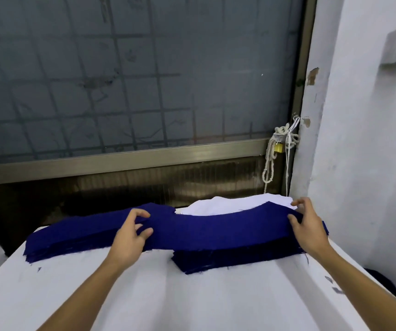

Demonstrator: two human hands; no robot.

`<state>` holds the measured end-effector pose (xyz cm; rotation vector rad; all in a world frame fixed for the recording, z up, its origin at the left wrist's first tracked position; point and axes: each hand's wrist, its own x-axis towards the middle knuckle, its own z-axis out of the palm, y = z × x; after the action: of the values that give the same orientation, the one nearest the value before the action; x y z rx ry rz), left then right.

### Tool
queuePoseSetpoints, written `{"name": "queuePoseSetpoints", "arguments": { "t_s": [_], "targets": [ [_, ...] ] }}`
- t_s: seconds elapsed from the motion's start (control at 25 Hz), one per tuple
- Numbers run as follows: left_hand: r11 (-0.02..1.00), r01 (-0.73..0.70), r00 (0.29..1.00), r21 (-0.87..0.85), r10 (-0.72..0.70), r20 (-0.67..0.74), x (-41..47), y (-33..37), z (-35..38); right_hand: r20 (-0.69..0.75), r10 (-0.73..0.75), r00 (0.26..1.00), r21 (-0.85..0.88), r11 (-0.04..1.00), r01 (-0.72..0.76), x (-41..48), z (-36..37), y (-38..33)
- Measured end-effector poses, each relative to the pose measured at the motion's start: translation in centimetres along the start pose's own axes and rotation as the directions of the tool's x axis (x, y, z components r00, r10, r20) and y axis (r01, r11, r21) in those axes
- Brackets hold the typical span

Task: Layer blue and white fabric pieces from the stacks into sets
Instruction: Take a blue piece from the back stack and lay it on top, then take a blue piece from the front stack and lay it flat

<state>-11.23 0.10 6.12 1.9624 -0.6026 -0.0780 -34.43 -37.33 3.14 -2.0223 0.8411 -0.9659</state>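
Observation:
A curved blue fabric piece (206, 228) is stretched between my hands above the table. My left hand (132, 232) pinches its left end, and my right hand (309, 230) pinches its right end between thumb and fingers. Under its right half lies a thick stack of blue pieces (228, 259). A second stack of blue pieces (72, 237) spreads out to the left. Behind the held piece sits a stack of white fabric pieces (230, 204), partly hidden by it.
The stacks lie on a table covered with white cloth (192, 295). A window with a metal frame (120, 156) stands behind the table. A white wall (359, 139) is at the right, with a knotted rope and yellow padlock (278, 146) by the frame.

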Motion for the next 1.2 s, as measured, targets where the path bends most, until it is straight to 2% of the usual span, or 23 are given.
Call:
{"name": "queuePoseSetpoints", "arguments": {
  "t_s": [0.16, 0.4, 0.52, 0.72, 0.84, 0.92, 1.04, 1.12, 1.2],
  "targets": [
    [0.988, -0.058, 0.998, 0.142, 0.054, 0.034, 3.6, 3.0, 6.3, -0.01, 0.104, 0.995, -0.151, 0.983, -0.104, 5.0, -2.3, 2.5],
    [0.938, 0.031, 0.986, 0.345, -0.086, 0.144, 5.8, 2.4, 12.8, 0.022, 0.22, 0.975, -0.422, 0.886, -0.191, 7.8, -3.1, 6.4],
    [0.909, 0.104, 0.968, 0.403, -0.185, 0.167, 5.5, 1.4, 13.0, 0.061, 0.201, 0.978, -0.495, 0.857, -0.145, 7.5, -2.4, 7.7],
    [0.874, 0.102, 0.969, 0.475, -0.195, 0.151, 5.3, 0.3, 12.7, 0.077, 0.09, 0.993, -0.589, 0.807, -0.027, 6.7, -1.8, 9.4],
    [0.833, 0.057, 0.962, 0.55, -0.193, 0.192, 4.8, 0.3, 13.1, 0.076, -0.056, 0.996, -0.759, 0.645, 0.094, 6.1, -1.6, 9.8],
    [0.792, 0.021, 0.957, 0.61, -0.193, 0.218, 4.3, 0.3, 13.1, 0.141, -0.127, 0.982, -0.823, 0.536, 0.188, 6.0, -1.3, 9.7],
    [0.749, -0.002, 0.955, 0.663, -0.196, 0.224, 4.4, 0.5, 12.3, 0.225, -0.035, 0.974, -0.84, 0.5, 0.212, 6.8, -1.5, 8.3],
    [0.743, -0.015, 0.965, 0.669, -0.165, 0.204, 5.0, 0.6, 11.3, 0.231, 0.007, 0.973, -0.861, 0.468, 0.201, 7.5, -1.3, 6.3],
    [0.779, -0.003, 0.982, 0.627, -0.117, 0.15, 6.0, 0.7, 9.8, 0.206, -0.034, 0.978, -0.823, 0.535, 0.192, 7.7, 0.2, 3.7]
  ]
}}
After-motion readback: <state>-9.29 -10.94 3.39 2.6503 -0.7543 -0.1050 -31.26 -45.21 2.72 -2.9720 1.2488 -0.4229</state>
